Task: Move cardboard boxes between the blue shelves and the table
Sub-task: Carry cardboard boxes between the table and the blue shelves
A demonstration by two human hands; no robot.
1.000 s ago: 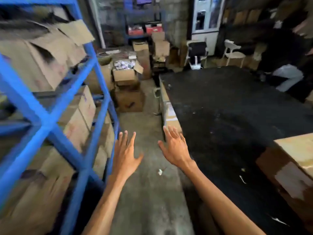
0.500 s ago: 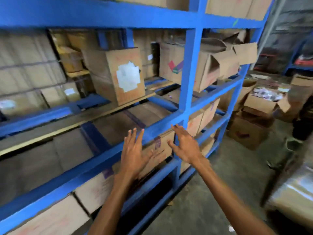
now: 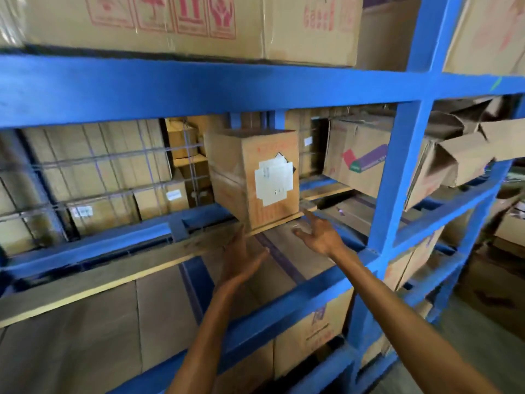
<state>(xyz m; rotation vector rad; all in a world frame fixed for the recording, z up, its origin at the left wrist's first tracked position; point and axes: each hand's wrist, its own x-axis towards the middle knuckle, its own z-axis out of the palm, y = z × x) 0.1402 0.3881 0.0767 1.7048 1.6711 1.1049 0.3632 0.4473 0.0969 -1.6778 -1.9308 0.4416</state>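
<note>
A cardboard box with a white label (image 3: 255, 177) stands on a wooden plank (image 3: 119, 268) on the middle level of the blue shelves (image 3: 403, 177). My left hand (image 3: 241, 257) is raised just below the box's lower left corner, fingers straight and empty. My right hand (image 3: 318, 234) reaches up to the box's lower right corner, fingers spread, holding nothing. Whether either hand touches the box is unclear. The table is out of view.
A box with a purple and red logo (image 3: 358, 157) sits to the right of the labelled one. Torn open boxes (image 3: 460, 155) fill the right bay. Large boxes (image 3: 170, 21) line the top level and more boxes (image 3: 159, 317) the level below. Concrete floor (image 3: 483, 345) shows at lower right.
The view has swung from the aisle and table round to the shelves and closed in. Both hands have risen from the lower beam up to the labelled box's bottom corners.
</note>
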